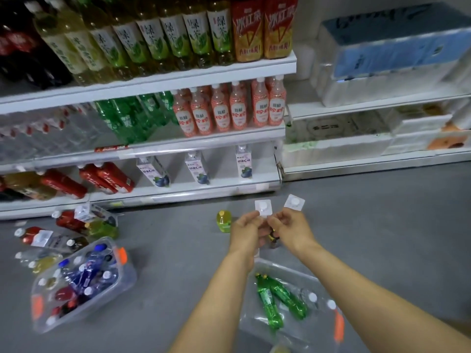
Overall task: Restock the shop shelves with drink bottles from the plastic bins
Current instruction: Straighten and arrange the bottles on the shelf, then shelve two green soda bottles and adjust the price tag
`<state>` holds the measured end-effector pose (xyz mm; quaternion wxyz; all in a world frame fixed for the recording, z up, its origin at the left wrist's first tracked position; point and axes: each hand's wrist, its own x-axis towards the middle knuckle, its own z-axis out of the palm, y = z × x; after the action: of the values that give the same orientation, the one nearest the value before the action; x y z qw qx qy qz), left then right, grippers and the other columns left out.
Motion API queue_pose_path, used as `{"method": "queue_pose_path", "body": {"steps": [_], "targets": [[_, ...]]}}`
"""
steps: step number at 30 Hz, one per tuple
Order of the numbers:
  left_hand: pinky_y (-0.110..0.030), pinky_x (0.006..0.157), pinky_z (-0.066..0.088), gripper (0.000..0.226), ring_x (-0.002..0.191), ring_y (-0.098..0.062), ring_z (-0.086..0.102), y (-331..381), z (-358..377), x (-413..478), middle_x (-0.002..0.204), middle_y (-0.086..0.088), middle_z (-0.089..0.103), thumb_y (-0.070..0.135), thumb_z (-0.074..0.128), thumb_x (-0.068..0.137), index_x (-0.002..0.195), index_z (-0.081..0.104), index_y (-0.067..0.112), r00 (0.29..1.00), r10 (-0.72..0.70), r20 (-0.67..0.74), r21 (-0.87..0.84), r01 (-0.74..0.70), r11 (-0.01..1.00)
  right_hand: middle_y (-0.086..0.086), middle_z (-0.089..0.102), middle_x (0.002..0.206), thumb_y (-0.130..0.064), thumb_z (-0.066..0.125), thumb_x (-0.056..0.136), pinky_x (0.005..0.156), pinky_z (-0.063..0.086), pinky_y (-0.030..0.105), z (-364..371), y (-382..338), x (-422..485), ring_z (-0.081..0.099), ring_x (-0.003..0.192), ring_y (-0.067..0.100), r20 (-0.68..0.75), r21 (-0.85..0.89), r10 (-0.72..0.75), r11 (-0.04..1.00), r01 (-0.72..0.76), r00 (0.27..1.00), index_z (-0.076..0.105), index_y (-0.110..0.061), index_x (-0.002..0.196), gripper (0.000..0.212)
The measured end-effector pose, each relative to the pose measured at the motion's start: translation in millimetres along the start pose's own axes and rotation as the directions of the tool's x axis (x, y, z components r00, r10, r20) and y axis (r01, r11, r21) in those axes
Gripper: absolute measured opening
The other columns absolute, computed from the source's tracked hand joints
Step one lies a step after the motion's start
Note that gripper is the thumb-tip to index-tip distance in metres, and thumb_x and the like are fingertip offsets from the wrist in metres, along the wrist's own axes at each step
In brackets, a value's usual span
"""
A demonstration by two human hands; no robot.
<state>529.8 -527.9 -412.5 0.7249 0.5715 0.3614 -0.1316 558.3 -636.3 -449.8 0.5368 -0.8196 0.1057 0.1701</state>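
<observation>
Hands full: left hand (246, 231) grips left square bottle (263, 207), right hand (293, 231) right square bottle (294, 201); likely light, stiff; grasp mid-body.

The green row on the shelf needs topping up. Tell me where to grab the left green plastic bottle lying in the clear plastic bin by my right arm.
Best to grip the left green plastic bottle around its mid-body, coming straight down from above: it lies on its side in the clear plastic bin, cap pointing away, and the second green bottle crowds its right side.
</observation>
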Motion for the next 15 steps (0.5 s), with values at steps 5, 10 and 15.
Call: {"method": "queue_pose_path", "body": {"steps": [5, 10, 15], "targets": [[-0.021, 0.051, 0.053, 0.025, 0.068, -0.015, 0.067, -15.5, -6.1, -11.6, 0.086, -0.005, 0.071, 0.003, 0.049, 0.100, 0.124, 0.056, 0.006, 1.000, 0.005, -0.015, -0.009, -0.005, 1.000, 0.004, 0.067, 0.075, -0.010, 0.064, 0.092, 0.077, 0.056, 0.041, 3.4, 9.0, -17.6, 0.063, 0.070, 0.020, 0.026, 0.003, -0.019, 1.000, 0.019, 0.999, 0.063, -0.015, 0.078, 0.015], [-0.028, 0.066, 0.049, 0.026, 0.068, -0.014, 0.066, -39.2, -11.4, -23.0, 0.088, -0.005, 0.071, 0.003, 0.051, 0.099, 0.124, 0.058, 0.007, 1.000, -0.018, -0.008, -0.017, 0.018, 1.000, 0.000, 0.064, 0.070, -0.007, 0.063, 0.092, 0.073, 0.051, 0.036, 0.0, 24.3, -38.3, 0.063, 0.071, 0.023, 0.000, 0.022, -0.002, 1.000, 0.002, 1.000, 0.060, -0.018, 0.073, 0.022], [-0.029, 0.068, 0.051, 0.024, 0.076, -0.018, 0.064, -69.0, -29.6, -43.9, 0.094, -0.007, 0.070, 0.005, 0.050, 0.100, 0.123, 0.057, 0.009, 0.999, -0.047, -0.023, -0.008, 0.047, 0.999, 0.011, 0.071, 0.083, -0.012, 0.062, 0.094, 0.073, 0.051, 0.037, 1.4, 45.2, -65.3, 0.064, 0.074, 0.027, 0.016, -0.016, 0.008, 1.000, -0.008, 1.000, 0.061, -0.017, 0.075, 0.020]]}}
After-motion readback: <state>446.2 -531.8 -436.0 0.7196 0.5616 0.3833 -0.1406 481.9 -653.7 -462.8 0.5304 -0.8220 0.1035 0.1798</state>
